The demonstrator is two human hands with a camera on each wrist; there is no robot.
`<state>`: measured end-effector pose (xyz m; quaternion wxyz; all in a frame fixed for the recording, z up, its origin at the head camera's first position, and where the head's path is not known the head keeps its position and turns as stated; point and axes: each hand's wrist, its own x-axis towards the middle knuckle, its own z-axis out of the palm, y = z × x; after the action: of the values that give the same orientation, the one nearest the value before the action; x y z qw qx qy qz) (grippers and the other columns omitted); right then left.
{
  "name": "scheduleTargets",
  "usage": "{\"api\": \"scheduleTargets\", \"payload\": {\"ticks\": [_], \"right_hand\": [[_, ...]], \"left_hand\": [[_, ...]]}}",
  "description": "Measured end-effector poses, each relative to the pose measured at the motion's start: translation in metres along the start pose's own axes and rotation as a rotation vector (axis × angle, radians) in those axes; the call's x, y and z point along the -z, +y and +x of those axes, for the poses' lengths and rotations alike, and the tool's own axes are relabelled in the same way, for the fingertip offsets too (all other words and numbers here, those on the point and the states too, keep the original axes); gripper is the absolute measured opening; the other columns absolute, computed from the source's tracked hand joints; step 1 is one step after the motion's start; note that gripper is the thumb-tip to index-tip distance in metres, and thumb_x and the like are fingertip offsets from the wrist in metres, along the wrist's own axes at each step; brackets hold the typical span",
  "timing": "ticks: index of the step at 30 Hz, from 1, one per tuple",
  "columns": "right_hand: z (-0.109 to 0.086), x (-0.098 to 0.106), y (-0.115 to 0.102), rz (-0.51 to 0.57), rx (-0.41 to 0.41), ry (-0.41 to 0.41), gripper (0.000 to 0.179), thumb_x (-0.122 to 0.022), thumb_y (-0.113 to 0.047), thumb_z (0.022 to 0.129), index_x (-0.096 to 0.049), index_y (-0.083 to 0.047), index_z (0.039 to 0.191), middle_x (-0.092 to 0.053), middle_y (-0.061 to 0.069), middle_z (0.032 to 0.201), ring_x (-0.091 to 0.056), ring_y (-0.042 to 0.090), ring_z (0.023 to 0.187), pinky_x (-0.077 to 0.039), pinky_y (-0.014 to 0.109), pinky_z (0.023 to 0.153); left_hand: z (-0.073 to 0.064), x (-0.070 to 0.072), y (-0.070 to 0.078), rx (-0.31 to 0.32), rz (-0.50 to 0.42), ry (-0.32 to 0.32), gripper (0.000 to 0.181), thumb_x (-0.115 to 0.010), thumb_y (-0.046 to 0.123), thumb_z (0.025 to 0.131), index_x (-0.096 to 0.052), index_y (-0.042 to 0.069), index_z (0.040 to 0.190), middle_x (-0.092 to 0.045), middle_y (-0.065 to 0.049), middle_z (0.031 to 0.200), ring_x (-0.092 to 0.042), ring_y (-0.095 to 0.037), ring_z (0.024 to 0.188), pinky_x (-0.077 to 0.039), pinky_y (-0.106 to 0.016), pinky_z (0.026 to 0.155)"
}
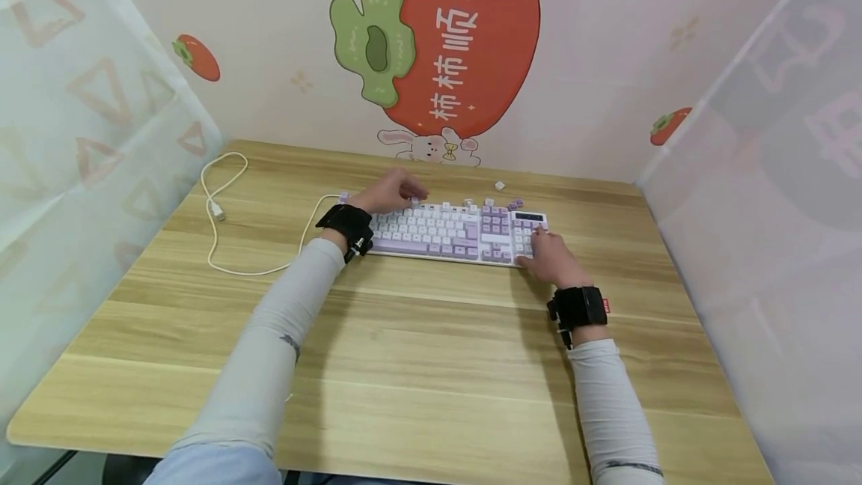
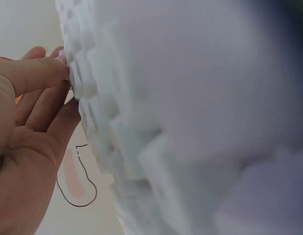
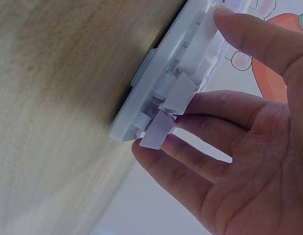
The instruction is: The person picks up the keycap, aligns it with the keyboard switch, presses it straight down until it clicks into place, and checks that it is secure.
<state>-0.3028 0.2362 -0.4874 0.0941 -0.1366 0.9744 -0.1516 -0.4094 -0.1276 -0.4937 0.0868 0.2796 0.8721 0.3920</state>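
A white and purple keyboard (image 1: 431, 234) lies on the wooden table. My left hand (image 1: 389, 191) is over its far edge, thumb and fingers pinching a small pale purple keycap (image 2: 63, 58) at the top row. In the left wrist view white keys (image 2: 105, 100) fill much of the picture, blurred up close. My right hand (image 1: 554, 259) rests on the keyboard's right end, at the number pad. From the right wrist, its thumb touches a long white key (image 3: 198, 46), and extended fingers lie against the keys, one beside a pale purple keycap (image 3: 158, 129) at the corner.
Behind the keyboard lie a loose white keycap (image 1: 500, 185) and a few purple keycaps (image 1: 515, 204). A white cable (image 1: 225, 269) with its plug (image 1: 217, 210) loops over the table's left side. A printed backdrop (image 1: 579, 58) stands behind the table (image 1: 417, 365).
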Motion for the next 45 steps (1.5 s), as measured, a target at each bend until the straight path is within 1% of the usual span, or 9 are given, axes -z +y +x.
{"api": "scheduleTargets", "payload": {"ticks": [4, 11, 15, 21, 26, 28, 32, 36, 45], "right_hand": [[0.0, 0.0, 0.001, -0.005, 0.001, 0.004, 0.04, -0.069, -0.026, 0.097, -0.059, 0.012, 0.105, -0.056, 0.035, 0.126, -0.054, 0.031, 0.085, -0.048, 0.042, 0.074], [0.0, -0.001, 0.0, 0.002, 0.005, -0.003, 0.04, -0.069, -0.026, 0.097, -0.06, 0.012, 0.105, -0.044, 0.04, 0.144, -0.056, 0.033, 0.09, -0.049, 0.043, 0.078], [0.0, 0.0, -0.002, 0.007, -0.002, 0.006, 0.041, -0.068, -0.026, 0.097, -0.059, 0.013, 0.108, -0.041, 0.04, 0.147, -0.056, 0.035, 0.095, -0.049, 0.046, 0.082], [-0.001, 0.001, -0.002, 0.004, -0.006, 0.005, 0.043, -0.068, -0.025, 0.097, -0.059, 0.015, 0.111, -0.039, 0.041, 0.148, -0.057, 0.035, 0.094, -0.049, 0.046, 0.082], [0.0, 0.002, -0.001, 0.001, 0.003, 0.01, 0.041, -0.069, -0.025, 0.097, -0.059, 0.013, 0.107, -0.046, 0.041, 0.142, -0.055, 0.033, 0.087, -0.048, 0.044, 0.077], [-0.001, 0.002, -0.001, 0.006, 0.004, 0.01, 0.039, -0.069, -0.025, 0.097, -0.059, 0.012, 0.106, -0.048, 0.04, 0.14, -0.054, 0.032, 0.086, -0.048, 0.042, 0.075], [-0.001, 0.001, -0.002, 0.007, -0.001, 0.008, 0.041, -0.069, -0.025, 0.097, -0.059, 0.013, 0.109, -0.047, 0.039, 0.142, -0.055, 0.032, 0.088, -0.049, 0.042, 0.077], [0.0, 0.001, 0.0, -0.002, 0.002, 0.013, 0.04, -0.069, -0.025, 0.097, -0.059, 0.012, 0.107, -0.045, 0.039, 0.144, -0.056, 0.033, 0.089, -0.049, 0.043, 0.078], [0.0, -0.001, -0.001, 0.004, -0.003, 0.012, 0.04, -0.07, -0.025, 0.097, -0.059, 0.012, 0.107, -0.044, 0.04, 0.145, -0.056, 0.032, 0.088, -0.049, 0.043, 0.078]], "left_hand": [[0.002, 0.001, -0.006, -0.011, -0.024, -0.024, 0.035, -0.064, -0.011, 0.091, -0.068, -0.005, 0.126, -0.07, -0.018, 0.125, -0.066, -0.03, 0.119, -0.052, -0.041, 0.103], [0.001, 0.005, -0.011, 0.009, -0.095, -0.055, 0.036, -0.066, -0.007, 0.093, -0.065, -0.006, 0.129, -0.069, -0.019, 0.126, -0.066, -0.03, 0.118, -0.052, -0.04, 0.102], [0.0, 0.007, -0.006, 0.036, -0.131, -0.064, 0.037, -0.067, -0.006, 0.094, -0.064, -0.007, 0.13, -0.069, -0.021, 0.126, -0.066, -0.033, 0.118, -0.052, -0.042, 0.103], [-0.003, 0.011, 0.006, 0.044, -0.097, -0.097, 0.034, -0.064, -0.006, 0.095, -0.064, -0.007, 0.13, -0.067, -0.022, 0.129, -0.063, -0.035, 0.123, -0.048, -0.046, 0.107], [-0.001, 0.011, 0.005, 0.047, -0.052, -0.103, 0.034, -0.062, -0.007, 0.096, -0.066, -0.004, 0.13, -0.067, -0.018, 0.131, -0.063, -0.031, 0.125, -0.049, -0.043, 0.107], [0.002, 0.01, 0.0, 0.053, -0.029, -0.094, 0.033, -0.063, -0.006, 0.095, -0.068, -0.002, 0.128, -0.069, -0.016, 0.129, -0.064, -0.029, 0.122, -0.05, -0.042, 0.106], [0.003, 0.009, 0.005, 0.065, 0.045, -0.083, 0.031, -0.066, -0.005, 0.094, -0.07, -0.002, 0.124, -0.071, -0.016, 0.124, -0.066, -0.029, 0.117, -0.052, -0.042, 0.103], [0.005, 0.007, 0.006, 0.043, 0.113, -0.058, 0.03, -0.07, -0.004, 0.092, -0.071, -0.002, 0.122, -0.073, -0.014, 0.118, -0.069, -0.027, 0.11, -0.054, -0.041, 0.099], [0.003, 0.008, 0.01, 0.039, 0.132, -0.045, 0.028, -0.07, -0.003, 0.092, -0.073, 0.0, 0.12, -0.073, -0.012, 0.117, -0.069, -0.025, 0.11, -0.054, -0.041, 0.099]]}}
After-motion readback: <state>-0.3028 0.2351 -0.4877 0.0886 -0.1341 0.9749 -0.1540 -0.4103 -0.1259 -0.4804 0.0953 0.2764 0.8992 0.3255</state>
